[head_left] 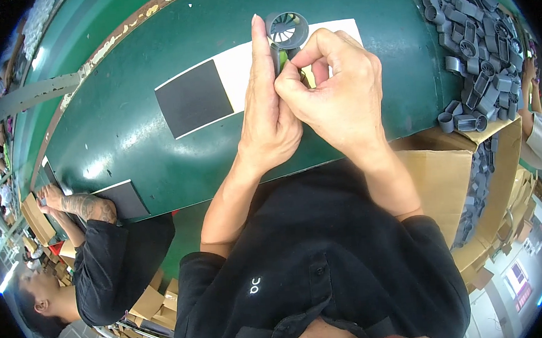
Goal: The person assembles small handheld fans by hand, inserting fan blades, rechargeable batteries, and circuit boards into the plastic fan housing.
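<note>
A dark grey plastic part with a round ring and thin spokes inside stands over the table. Along its left side my left hand steadies it, index finger stretched straight and the thumb side partly hidden. My right hand is closed in a pinch just below the ring, thumb and index fingertips together against the part's body. A bit of bright green shows beside those fingertips; what they pinch is too small to make out. Beneath both hands lies a white sheet with a black square pad on its left.
A heap of grey plastic parts covers the right end of the green table. Below it stands an open cardboard box with more parts. At left a co-worker in black works beside another black sheet.
</note>
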`<action>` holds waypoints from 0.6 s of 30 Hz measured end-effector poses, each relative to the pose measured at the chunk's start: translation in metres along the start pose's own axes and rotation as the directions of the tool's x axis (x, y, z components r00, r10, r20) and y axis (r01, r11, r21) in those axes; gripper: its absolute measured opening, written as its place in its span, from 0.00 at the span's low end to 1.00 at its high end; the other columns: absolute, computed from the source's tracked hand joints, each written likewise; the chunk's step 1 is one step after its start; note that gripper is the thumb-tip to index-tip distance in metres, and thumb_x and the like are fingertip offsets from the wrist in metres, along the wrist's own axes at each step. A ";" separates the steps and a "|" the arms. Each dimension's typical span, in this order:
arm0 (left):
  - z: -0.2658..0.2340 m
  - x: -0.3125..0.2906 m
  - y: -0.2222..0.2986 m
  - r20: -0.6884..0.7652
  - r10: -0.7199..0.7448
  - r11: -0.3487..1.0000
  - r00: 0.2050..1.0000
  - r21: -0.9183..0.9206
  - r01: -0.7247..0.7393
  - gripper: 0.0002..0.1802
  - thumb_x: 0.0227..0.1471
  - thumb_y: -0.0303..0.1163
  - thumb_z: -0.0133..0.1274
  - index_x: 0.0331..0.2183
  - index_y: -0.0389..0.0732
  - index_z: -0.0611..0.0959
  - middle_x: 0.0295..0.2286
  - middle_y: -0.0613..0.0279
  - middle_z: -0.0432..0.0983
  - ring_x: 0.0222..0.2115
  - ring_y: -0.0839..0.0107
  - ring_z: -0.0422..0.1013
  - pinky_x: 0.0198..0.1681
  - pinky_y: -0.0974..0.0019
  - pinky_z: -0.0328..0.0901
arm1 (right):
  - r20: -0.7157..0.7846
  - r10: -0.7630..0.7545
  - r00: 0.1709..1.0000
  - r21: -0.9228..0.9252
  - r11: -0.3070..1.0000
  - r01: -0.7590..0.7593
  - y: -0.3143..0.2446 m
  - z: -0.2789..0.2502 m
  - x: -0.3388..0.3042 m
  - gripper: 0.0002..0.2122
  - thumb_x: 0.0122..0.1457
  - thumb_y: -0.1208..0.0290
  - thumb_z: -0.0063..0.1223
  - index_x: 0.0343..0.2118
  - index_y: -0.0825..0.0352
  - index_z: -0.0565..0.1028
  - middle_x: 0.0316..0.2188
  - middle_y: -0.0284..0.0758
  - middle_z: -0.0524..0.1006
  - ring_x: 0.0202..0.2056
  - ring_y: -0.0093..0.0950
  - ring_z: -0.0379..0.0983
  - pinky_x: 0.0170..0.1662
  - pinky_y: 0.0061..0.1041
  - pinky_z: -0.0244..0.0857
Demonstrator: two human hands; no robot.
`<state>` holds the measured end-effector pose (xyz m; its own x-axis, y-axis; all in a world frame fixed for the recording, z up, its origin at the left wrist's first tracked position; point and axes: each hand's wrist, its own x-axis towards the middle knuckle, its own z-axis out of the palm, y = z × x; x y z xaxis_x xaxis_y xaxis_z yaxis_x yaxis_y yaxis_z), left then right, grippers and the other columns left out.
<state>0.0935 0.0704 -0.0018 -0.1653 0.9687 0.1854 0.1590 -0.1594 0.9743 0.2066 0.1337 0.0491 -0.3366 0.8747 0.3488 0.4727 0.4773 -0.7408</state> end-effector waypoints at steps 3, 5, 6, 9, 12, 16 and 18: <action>0.003 0.001 0.004 -0.027 0.015 0.999 1.000 -0.047 -0.016 0.47 0.63 0.23 0.51 0.72 0.40 0.40 0.55 0.50 0.70 0.48 0.63 0.71 0.52 0.65 0.67 | -0.003 -0.011 1.000 -0.002 1.000 0.011 -0.001 0.000 0.001 0.07 0.43 0.75 0.66 0.23 0.66 0.76 0.18 0.30 0.73 0.17 0.22 0.65 0.23 0.24 0.61; 0.003 0.001 0.005 -0.039 0.003 0.997 0.999 -0.074 -0.006 0.46 0.61 0.19 0.48 0.71 0.37 0.42 0.56 0.45 0.71 0.54 0.54 0.72 0.57 0.59 0.66 | -0.007 -0.020 1.000 -0.005 1.000 0.020 0.001 0.001 0.001 0.07 0.44 0.75 0.65 0.23 0.66 0.76 0.18 0.31 0.73 0.17 0.22 0.65 0.23 0.24 0.61; 0.003 0.001 0.004 -0.043 0.013 0.998 0.999 -0.063 -0.016 0.46 0.61 0.18 0.48 0.71 0.37 0.43 0.56 0.45 0.71 0.54 0.54 0.72 0.57 0.59 0.66 | -0.009 -0.030 1.000 -0.007 1.000 0.029 0.001 0.001 0.000 0.07 0.44 0.75 0.65 0.23 0.66 0.76 0.19 0.31 0.73 0.17 0.22 0.65 0.23 0.24 0.61; 0.002 0.004 0.001 -0.033 0.043 0.998 0.999 -0.033 -0.044 0.45 0.63 0.21 0.49 0.72 0.39 0.43 0.56 0.50 0.71 0.48 0.64 0.71 0.52 0.65 0.67 | -0.001 -0.032 0.999 -0.024 0.999 0.032 0.001 0.001 0.000 0.06 0.44 0.75 0.65 0.23 0.66 0.76 0.19 0.32 0.73 0.17 0.23 0.66 0.23 0.23 0.61; 0.003 0.003 0.001 -0.019 0.029 0.998 0.999 -0.060 -0.030 0.43 0.65 0.24 0.47 0.72 0.42 0.44 0.56 0.55 0.70 0.43 0.75 0.70 0.47 0.71 0.68 | 0.055 0.084 0.995 0.011 0.996 -0.085 -0.002 -0.004 0.002 0.07 0.44 0.74 0.65 0.22 0.66 0.75 0.17 0.34 0.74 0.22 0.31 0.72 0.25 0.32 0.66; -0.002 0.002 0.021 0.048 -0.335 0.873 0.941 -0.359 0.329 0.41 0.65 0.20 0.36 0.72 0.39 0.38 0.54 0.52 0.71 0.44 0.71 0.72 0.49 0.68 0.70 | 0.071 0.166 0.984 0.104 0.979 -0.173 0.000 -0.008 0.002 0.07 0.44 0.74 0.65 0.22 0.67 0.75 0.16 0.33 0.72 0.19 0.28 0.70 0.24 0.30 0.64; 0.001 0.001 0.017 0.045 -0.300 0.871 0.953 -0.395 0.293 0.41 0.65 0.20 0.35 0.72 0.40 0.36 0.53 0.53 0.71 0.42 0.73 0.72 0.47 0.70 0.69 | 0.062 0.209 0.976 0.141 0.966 -0.216 0.000 -0.008 0.001 0.08 0.44 0.73 0.65 0.22 0.68 0.75 0.14 0.32 0.69 0.18 0.25 0.67 0.23 0.28 0.62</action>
<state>0.0967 0.0689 0.0145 -0.1615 0.9793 -0.1217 -0.2945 0.0699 0.9531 0.2123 0.1356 0.0539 -0.2802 0.9482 0.1495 0.4146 0.2601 -0.8721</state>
